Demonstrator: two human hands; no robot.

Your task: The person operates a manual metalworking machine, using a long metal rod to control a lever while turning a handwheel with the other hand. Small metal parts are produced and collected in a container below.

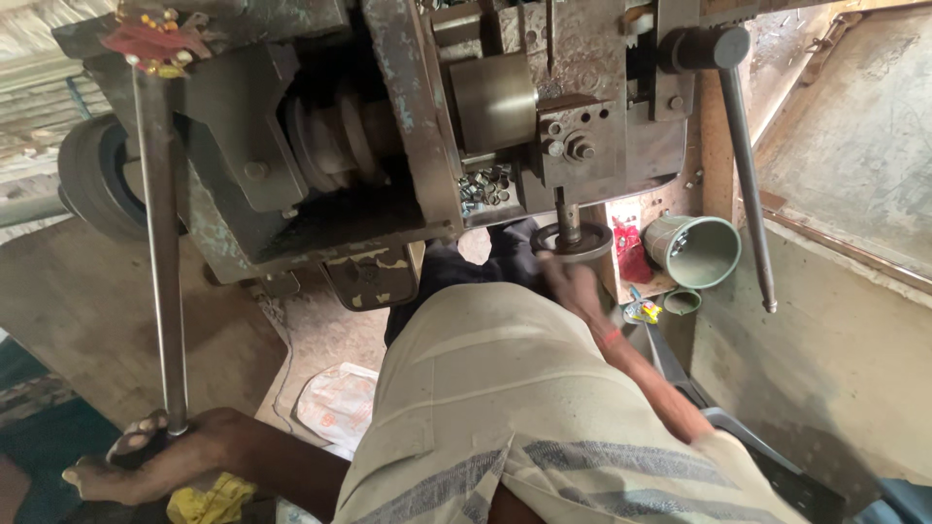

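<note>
One heavy press machine of worn, grey-green painted steel fills the upper view and serves as the reference. Left of it, a long round steel lever rod hangs down; the left hand is closed around its lower end. Below the machine's vertical spindle sits a round metal die; the right hand rests against it, grip indistinct. Right of the machine stands a dull green metal cup.

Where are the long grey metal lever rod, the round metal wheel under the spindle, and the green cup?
long grey metal lever rod point(163, 262), head view, mid shaft.
round metal wheel point(588, 243), head view, right rim.
green cup point(701, 254), head view, inner wall.
</note>
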